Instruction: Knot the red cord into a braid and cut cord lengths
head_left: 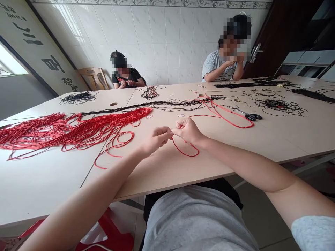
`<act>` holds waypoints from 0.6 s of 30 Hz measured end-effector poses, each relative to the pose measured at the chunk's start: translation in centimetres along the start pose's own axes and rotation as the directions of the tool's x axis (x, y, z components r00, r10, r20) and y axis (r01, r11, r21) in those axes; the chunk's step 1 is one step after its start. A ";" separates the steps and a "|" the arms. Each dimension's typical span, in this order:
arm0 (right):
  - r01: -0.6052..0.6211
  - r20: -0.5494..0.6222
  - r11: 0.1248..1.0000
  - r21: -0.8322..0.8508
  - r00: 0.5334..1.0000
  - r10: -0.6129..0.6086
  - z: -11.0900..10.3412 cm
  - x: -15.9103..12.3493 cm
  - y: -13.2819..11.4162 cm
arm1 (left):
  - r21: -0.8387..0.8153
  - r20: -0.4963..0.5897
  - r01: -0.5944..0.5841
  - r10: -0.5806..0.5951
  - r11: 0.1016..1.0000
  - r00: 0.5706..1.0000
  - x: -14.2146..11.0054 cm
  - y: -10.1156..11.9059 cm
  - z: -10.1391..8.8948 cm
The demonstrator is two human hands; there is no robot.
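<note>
White tiles cover the wall (167,35) behind our long, pale table (162,170). At the far side sit a person in a dark top (128,77) and a person in a grey T-shirt (216,66), each with both hands raised close together. Over the table, our left hand (156,139) and right hand (187,131) nearly meet, fingers curled inward. Each appears to pinch one part of a thin red cord (185,150), though our fingers hide the grip. The cord hangs below them in a loop. To our left lies a large red bundle (78,129), and a long black bundle (157,104) stretches across the table beyond our hands. Farther right, scissors (247,115) lie among loose black strands (280,106).
</note>
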State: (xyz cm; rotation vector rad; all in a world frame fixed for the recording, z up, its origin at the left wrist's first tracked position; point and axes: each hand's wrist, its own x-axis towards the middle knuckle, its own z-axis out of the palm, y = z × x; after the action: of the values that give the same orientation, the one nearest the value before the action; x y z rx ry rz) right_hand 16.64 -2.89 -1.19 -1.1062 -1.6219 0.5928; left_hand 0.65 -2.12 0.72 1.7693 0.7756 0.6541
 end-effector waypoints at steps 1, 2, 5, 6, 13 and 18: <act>0.015 -0.004 1.000 -0.009 1.000 -0.015 0.0 0.1 -0.1 | -0.005 0.007 -0.004 0.004 1.000 1.000 0.0 0.0 0.1; 0.027 -0.004 1.000 -0.011 1.000 -0.027 0.0 0.2 -0.1 | 0.000 0.005 -0.011 0.011 1.000 1.000 0.0 0.1 0.2; 0.045 0.027 0.999 -0.005 0.999 -0.045 -0.1 0.6 -0.2 | 0.054 -0.024 -0.036 0.037 0.998 0.999 -0.2 0.4 0.2; 0.050 0.039 0.999 -0.007 0.998 -0.050 -0.2 0.7 -0.3 | 0.075 -0.032 -0.043 0.046 0.996 0.998 -0.3 0.5 0.2; 0.039 0.072 0.997 -0.068 0.997 -0.034 -0.6 1.3 0.7 | 0.114 -0.034 -0.028 0.032 0.993 0.999 -0.5 0.6 0.1; 0.031 -0.006 0.981 -0.192 0.999 -0.033 -1.8 1.6 2.0 | 0.043 -0.049 0.019 -0.017 0.999 0.999 -0.3 0.0 -0.9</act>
State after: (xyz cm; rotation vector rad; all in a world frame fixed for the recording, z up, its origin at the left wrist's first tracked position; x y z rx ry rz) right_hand 19.00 -0.83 -1.49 -1.2190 -1.7131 0.4155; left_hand -0.23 -1.78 0.99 1.7893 0.8432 0.6755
